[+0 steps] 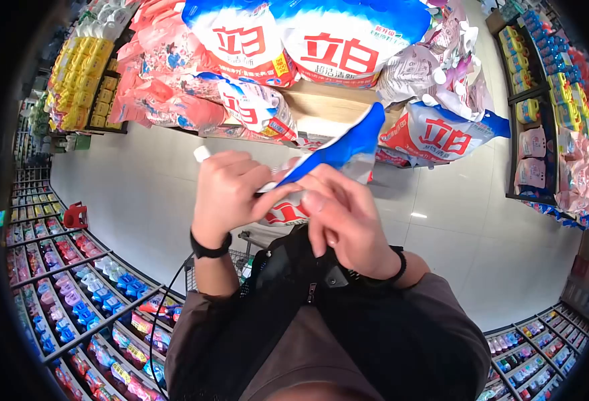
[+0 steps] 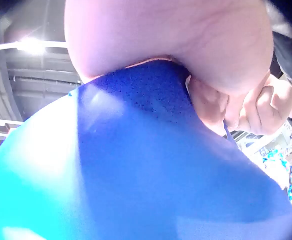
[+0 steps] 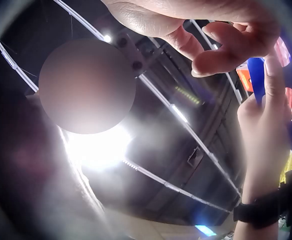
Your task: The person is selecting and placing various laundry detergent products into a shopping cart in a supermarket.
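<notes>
A blue and white bag of washing powder (image 1: 338, 150) with red lettering hangs in front of the person's chest, its top edge slanting up to the right. My left hand (image 1: 231, 190) grips this top edge, fingers curled over it. Beside it, the right hand (image 1: 348, 220) pinches the edge between thumb and index finger, its other fingers curled loosely. In the left wrist view the blue bag (image 2: 136, 160) fills most of the picture under the left hand (image 2: 166, 40). The right wrist view shows the right hand (image 3: 226, 45) close above the left hand (image 3: 266, 110).
Ahead is a display stand (image 1: 324, 107) with similar blue and white bags (image 1: 341, 50) and pink bags (image 1: 171, 100). A shopping cart (image 1: 241, 250) stands below the hands. Shelves of bottles (image 1: 87, 294) line the left side, and another rack (image 1: 532, 154) stands at right.
</notes>
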Available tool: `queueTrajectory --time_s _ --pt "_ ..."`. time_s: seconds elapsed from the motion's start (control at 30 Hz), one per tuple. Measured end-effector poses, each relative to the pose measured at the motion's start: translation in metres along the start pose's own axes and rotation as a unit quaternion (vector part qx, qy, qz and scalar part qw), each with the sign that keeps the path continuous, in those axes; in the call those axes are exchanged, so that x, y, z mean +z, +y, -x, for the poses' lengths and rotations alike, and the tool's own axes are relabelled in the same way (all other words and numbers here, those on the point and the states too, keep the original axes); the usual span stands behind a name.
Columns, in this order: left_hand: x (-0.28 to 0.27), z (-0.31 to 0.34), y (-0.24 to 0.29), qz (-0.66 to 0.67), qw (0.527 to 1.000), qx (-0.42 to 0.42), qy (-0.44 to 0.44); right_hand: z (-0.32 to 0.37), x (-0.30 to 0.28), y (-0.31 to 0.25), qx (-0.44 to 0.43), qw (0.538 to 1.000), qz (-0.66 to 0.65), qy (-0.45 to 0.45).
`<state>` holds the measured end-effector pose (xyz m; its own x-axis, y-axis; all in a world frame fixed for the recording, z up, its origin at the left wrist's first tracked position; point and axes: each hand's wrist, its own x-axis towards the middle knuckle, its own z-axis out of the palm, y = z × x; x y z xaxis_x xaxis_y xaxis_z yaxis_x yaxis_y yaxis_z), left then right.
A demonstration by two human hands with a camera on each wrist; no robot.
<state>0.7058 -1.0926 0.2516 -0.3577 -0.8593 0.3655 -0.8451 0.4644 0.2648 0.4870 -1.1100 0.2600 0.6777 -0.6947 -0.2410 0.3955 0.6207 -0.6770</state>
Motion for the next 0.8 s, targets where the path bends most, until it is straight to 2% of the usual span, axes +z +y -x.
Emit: queueTrajectory --time_s 0.1,0.17,0.2,0.3,0.33,0.43,0.47,0.5,0.6,0.7,0.73,0.77,0.8 --pt "0.034 -0.034 -0.008 0.013 0.999 0.006 -0.03 -0.011 -0.041 -0.009 -0.003 0.998 0.047 0.038" --pt "0.054 -0.05 -0.008 0.021 0.999 0.001 -0.045 -0.02 -0.076 -0.018 0.034 0.997 0.047 0.054" --pt "0.063 -0.062 -0.01 0.036 0.997 0.022 -0.06 -0.025 -0.097 -0.022 0.014 0.999 0.037 0.011" --pt "0.083 -0.101 -0.02 0.06 0.993 0.045 -0.095 -0.031 -0.136 -0.043 0.012 0.998 0.056 -0.018" --pt "0.091 -0.114 -0.024 0.063 0.992 0.042 -0.102 -0.033 -0.168 -0.035 0.033 0.998 0.02 -0.055" --pt "0.113 -0.15 -0.042 0.067 0.99 0.036 -0.123 -0.067 -0.21 -0.056 0.088 0.991 -0.018 -0.098" --pt "0.12 -0.16 -0.05 0.056 0.988 0.031 -0.142 -0.083 -0.218 -0.069 0.081 0.986 -0.026 -0.142" --pt "0.126 -0.17 -0.058 0.046 0.986 0.027 -0.161 -0.096 -0.226 -0.072 0.083 0.986 -0.032 -0.139" --pt "0.159 -0.195 -0.088 0.042 0.985 0.011 -0.166 -0.129 -0.25 -0.076 0.062 0.989 0.03 -0.127" --pt "0.206 -0.205 -0.118 0.031 0.983 -0.021 -0.178 -0.156 -0.278 -0.06 0.079 0.995 0.019 -0.052" --pt "0.228 -0.204 -0.128 0.031 0.988 -0.029 -0.145 -0.166 -0.284 -0.055 0.083 0.995 0.021 -0.054" --pt "0.24 -0.207 -0.13 0.03 0.993 -0.036 -0.112 -0.175 -0.288 -0.05 0.065 0.998 0.008 0.01" --pt "0.249 -0.207 -0.13 0.042 0.986 -0.083 -0.135 -0.182 -0.293 -0.048 0.046 0.996 -0.004 0.073"
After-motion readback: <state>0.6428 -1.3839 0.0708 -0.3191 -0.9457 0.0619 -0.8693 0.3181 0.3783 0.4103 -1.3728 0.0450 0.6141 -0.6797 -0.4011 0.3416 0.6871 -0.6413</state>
